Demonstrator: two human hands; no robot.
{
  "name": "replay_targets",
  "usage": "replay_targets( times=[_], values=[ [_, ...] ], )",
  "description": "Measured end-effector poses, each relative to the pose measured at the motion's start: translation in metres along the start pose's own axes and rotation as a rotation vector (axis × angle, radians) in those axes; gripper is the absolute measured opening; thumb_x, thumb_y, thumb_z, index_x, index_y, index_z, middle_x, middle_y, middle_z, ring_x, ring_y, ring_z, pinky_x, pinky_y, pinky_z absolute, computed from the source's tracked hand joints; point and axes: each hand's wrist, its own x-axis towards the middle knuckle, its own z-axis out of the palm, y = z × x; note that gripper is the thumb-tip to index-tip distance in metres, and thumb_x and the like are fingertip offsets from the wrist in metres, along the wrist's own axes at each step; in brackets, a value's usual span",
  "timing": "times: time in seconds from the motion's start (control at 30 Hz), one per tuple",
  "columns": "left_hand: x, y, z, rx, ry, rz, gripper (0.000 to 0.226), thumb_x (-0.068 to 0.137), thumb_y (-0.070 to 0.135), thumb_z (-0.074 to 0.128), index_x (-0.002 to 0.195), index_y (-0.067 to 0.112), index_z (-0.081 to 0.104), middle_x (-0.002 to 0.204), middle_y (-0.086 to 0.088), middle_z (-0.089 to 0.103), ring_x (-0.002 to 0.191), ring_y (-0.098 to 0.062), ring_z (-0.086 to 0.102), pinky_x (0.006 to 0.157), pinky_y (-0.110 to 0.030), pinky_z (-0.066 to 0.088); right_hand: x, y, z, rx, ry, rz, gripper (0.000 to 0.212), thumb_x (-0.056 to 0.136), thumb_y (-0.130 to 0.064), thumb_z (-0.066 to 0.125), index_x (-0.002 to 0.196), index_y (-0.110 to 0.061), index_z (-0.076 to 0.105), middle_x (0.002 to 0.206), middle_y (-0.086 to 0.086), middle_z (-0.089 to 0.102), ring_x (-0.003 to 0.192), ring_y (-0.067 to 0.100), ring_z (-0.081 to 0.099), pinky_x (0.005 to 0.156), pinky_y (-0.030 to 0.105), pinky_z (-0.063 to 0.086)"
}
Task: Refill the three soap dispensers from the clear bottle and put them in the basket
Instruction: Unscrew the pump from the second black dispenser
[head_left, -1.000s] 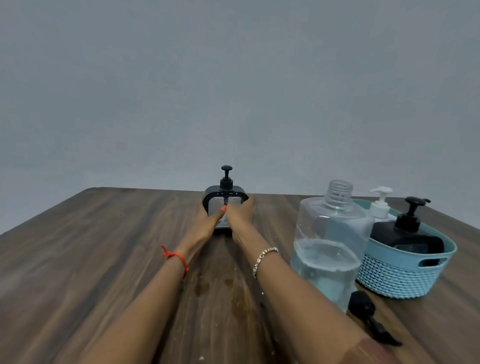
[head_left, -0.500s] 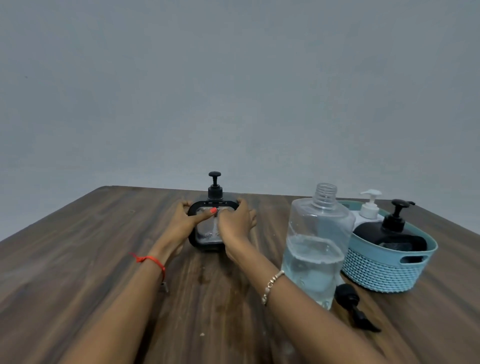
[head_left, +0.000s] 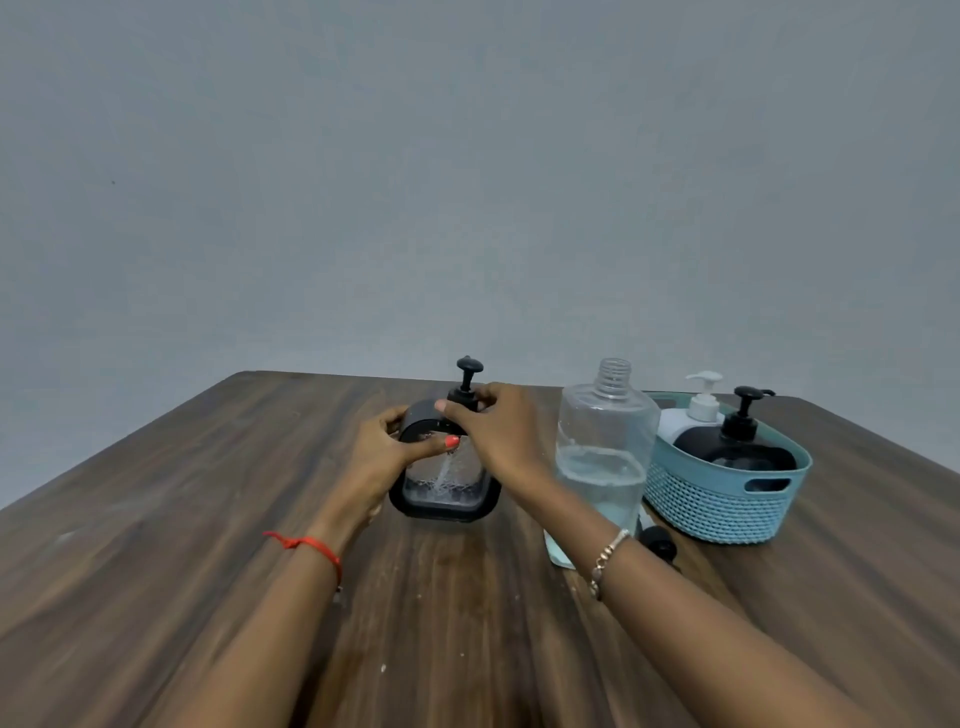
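Note:
A black-framed clear soap dispenser (head_left: 447, 488) stands on the wooden table (head_left: 156, 519), a little liquid at its bottom. My left hand (head_left: 382, 462) grips its left side, thumb across the front. My right hand (head_left: 493, 431) pinches the collar of its black pump (head_left: 469, 370) at the top. To the right stands the clear bottle (head_left: 602, 447), uncapped and about half full. Behind it the teal basket (head_left: 727, 499) holds a white dispenser (head_left: 702, 400) and a black dispenser (head_left: 737, 441).
A black cap (head_left: 658, 543) lies on the table in front of the basket, partly behind my right forearm. A grey wall rises past the table's far edge. Bare wood stretches to the left and at the front.
Both hands pulled the dispenser toward me across the table. My right hand moved from its right side up to the pump collar.

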Motion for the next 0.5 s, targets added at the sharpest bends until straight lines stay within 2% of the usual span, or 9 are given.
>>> replay_targets(
  times=[0.07, 0.1, 0.13, 0.17, 0.23, 0.27, 0.33, 0.43, 0.5],
  values=[
    [-0.007, 0.001, 0.002, -0.012, -0.015, -0.004, 0.044, 0.061, 0.0, 0.079, 0.102, 0.006, 0.064, 0.096, -0.014, 0.07, 0.09, -0.027, 0.067, 0.084, -0.035, 0.053, -0.004, -0.002, -0.012, 0.004, -0.036, -0.02, 0.012, 0.078, -0.028, 0.072, 0.075, -0.018, 0.067, 0.069, -0.005, 0.062, 0.071, 0.01, 0.06, 0.07, 0.018, 0.046],
    [-0.011, 0.002, 0.003, -0.018, -0.023, -0.003, 0.044, 0.061, 0.0, 0.079, 0.103, 0.004, 0.064, 0.095, -0.013, 0.07, 0.089, -0.027, 0.067, 0.084, -0.035, 0.053, -0.006, -0.003, -0.017, -0.008, -0.057, -0.032, 0.011, 0.079, -0.027, 0.072, 0.074, -0.018, 0.066, 0.066, -0.006, 0.06, 0.065, 0.006, 0.057, 0.061, 0.01, 0.041],
    [-0.016, 0.004, 0.004, -0.025, -0.029, 0.0, 0.045, 0.061, 0.0, 0.079, 0.104, 0.004, 0.065, 0.094, -0.012, 0.071, 0.088, -0.026, 0.067, 0.083, -0.035, 0.053, -0.007, -0.004, -0.02, -0.017, -0.077, -0.042, 0.012, 0.079, -0.026, 0.072, 0.074, -0.017, 0.065, 0.067, -0.006, 0.06, 0.064, 0.005, 0.055, 0.057, 0.009, 0.039],
    [-0.02, 0.005, 0.006, -0.03, -0.034, 0.006, 0.046, 0.061, 0.0, 0.079, 0.104, 0.004, 0.065, 0.093, -0.01, 0.071, 0.086, -0.023, 0.068, 0.081, -0.033, 0.054, -0.009, -0.004, -0.022, -0.026, -0.093, -0.051, 0.014, 0.079, -0.028, 0.072, 0.076, -0.016, 0.066, 0.071, -0.003, 0.062, 0.069, 0.009, 0.057, 0.061, 0.014, 0.042],
    [-0.028, 0.007, 0.009, -0.041, -0.046, 0.029, 0.043, 0.061, -0.001, 0.078, 0.101, 0.006, 0.065, 0.089, -0.006, 0.071, 0.081, -0.018, 0.069, 0.075, -0.027, 0.055, -0.013, -0.007, -0.026, -0.06, -0.104, -0.06, 0.021, 0.078, -0.031, 0.072, 0.083, -0.012, 0.068, 0.085, 0.005, 0.066, 0.085, 0.019, 0.06, 0.074, 0.03, 0.047],
    [-0.032, 0.008, 0.01, -0.056, -0.05, 0.033, 0.04, 0.062, -0.002, 0.078, 0.099, 0.007, 0.065, 0.086, -0.004, 0.072, 0.078, -0.016, 0.069, 0.072, -0.025, 0.055, -0.015, -0.009, -0.029, -0.067, -0.111, -0.075, 0.023, 0.077, -0.031, 0.072, 0.086, -0.01, 0.069, 0.087, 0.007, 0.066, 0.087, 0.021, 0.059, 0.075, 0.033, 0.047],
    [-0.039, 0.012, 0.013, -0.082, -0.067, 0.035, 0.036, 0.063, -0.004, 0.076, 0.096, 0.008, 0.065, 0.079, 0.001, 0.073, 0.073, -0.012, 0.069, 0.066, -0.02, 0.054, -0.019, -0.015, -0.039, -0.035, -0.142, -0.122, 0.02, 0.078, -0.026, 0.073, 0.086, -0.008, 0.07, 0.076, 0.0, 0.062, 0.078, 0.015, 0.056, 0.067, 0.026, 0.043],
    [-0.049, 0.02, 0.01, -0.148, -0.141, 0.031, 0.029, 0.068, -0.008, 0.071, 0.092, 0.008, 0.064, 0.07, 0.003, 0.073, 0.067, -0.011, 0.068, 0.061, -0.018, 0.053, -0.027, -0.023, -0.055, 0.066, -0.233, -0.178, 0.011, 0.078, -0.016, 0.074, 0.085, -0.009, 0.07, 0.065, -0.01, 0.054, 0.057, -0.005, 0.051, 0.058, 0.01, 0.037],
    [-0.054, 0.024, 0.003, -0.21, -0.228, 0.03, 0.042, 0.058, 0.008, 0.083, 0.095, 0.006, 0.064, 0.076, -0.001, 0.073, 0.072, -0.015, 0.068, 0.064, -0.021, 0.054, -0.031, -0.027, -0.063, 0.131, -0.319, -0.193, 0.009, 0.078, -0.012, 0.073, 0.085, -0.011, 0.069, 0.066, -0.007, 0.056, 0.054, -0.006, 0.05, 0.058, 0.008, 0.038]
  ],
)
